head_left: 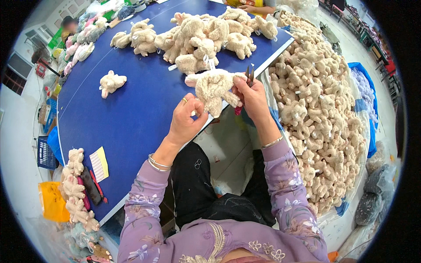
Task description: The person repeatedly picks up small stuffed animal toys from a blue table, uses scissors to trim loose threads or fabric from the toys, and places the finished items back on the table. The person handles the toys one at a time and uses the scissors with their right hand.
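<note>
I hold a beige plush toy (pixel 214 87) in the air over the near edge of the blue table (pixel 131 105). My left hand (pixel 186 118) grips its lower left side. My right hand (pixel 250 96) pinches the toy's right side and also holds small thread snips (pixel 249 76) with the blades pointing up. A white tag hangs near the toy's top.
A heap of the same plush toys (pixel 206 35) lies at the table's far side, and one toy (pixel 112 82) sits alone at the left. A big pile of toys (pixel 315 118) fills bags on my right. A yellow card (pixel 100 163) lies near the left edge. Another person's hands (pixel 252 6) are at the far end.
</note>
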### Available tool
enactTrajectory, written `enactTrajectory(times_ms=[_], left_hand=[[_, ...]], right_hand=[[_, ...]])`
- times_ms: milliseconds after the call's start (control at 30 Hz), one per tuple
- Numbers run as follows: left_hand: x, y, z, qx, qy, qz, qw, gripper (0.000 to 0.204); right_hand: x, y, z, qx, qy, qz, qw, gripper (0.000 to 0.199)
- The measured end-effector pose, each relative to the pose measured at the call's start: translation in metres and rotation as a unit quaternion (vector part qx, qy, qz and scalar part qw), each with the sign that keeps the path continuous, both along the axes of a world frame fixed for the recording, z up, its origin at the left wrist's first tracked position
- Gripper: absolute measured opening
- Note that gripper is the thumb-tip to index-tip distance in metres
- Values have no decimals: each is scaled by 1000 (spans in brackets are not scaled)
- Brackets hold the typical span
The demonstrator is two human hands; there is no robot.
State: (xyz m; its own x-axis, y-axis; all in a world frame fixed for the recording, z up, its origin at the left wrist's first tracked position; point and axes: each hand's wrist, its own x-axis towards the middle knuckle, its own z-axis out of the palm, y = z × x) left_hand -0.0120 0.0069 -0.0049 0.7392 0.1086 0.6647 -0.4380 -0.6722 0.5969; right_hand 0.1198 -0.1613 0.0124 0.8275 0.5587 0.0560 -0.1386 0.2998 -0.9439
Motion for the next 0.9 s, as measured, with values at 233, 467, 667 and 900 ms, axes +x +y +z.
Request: enactTrajectory(times_ms=[233, 467, 667, 900], left_hand=[[-1, 13, -11, -445, 152, -100, 877, 22], [-4, 12, -2, -542, 185, -183, 799, 36], [-7, 16, 3, -581, 160, -210, 770, 37], [-8, 11, 10, -608, 150, -203, 753, 45]], right_hand=[[9, -4, -7, -23, -14, 67, 997, 20], [-10, 7, -6, -61, -29, 132, 989, 19], [-13, 19, -17, -51, -8, 116, 992, 20], [-16, 19, -14, -47, 19, 149, 988, 24]])
